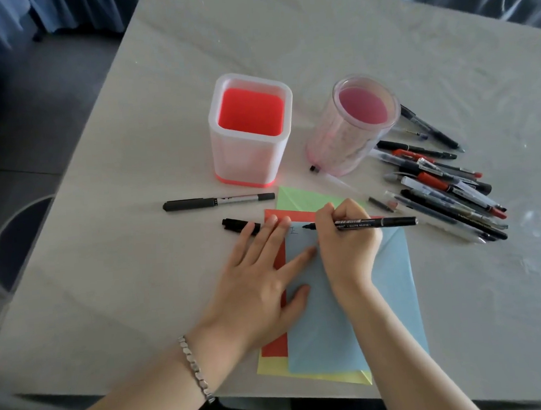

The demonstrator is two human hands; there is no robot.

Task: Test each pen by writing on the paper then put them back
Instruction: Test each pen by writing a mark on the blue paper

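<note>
My right hand (348,247) grips a black marker pen (378,223), its tip at the top of the light blue paper (391,292) beside a small written mark (294,232). My left hand (261,278) lies flat, fingers spread, across the left edge of the blue paper and the red sheet (276,347) under it. The marker's black cap (240,224) rests by my left fingertips. A second black pen (218,202) lies capped to the left. Two empty pen holders stand behind: a square one with a red inside (249,133) and a round clear pink one (350,127).
A heap of several pens (445,187) lies at the right of the round holder. A clear pen (347,186) lies just behind the papers. Green (300,199) and yellow (272,366) sheets stick out from the stack. The table's left edge (29,267) drops to a dark floor.
</note>
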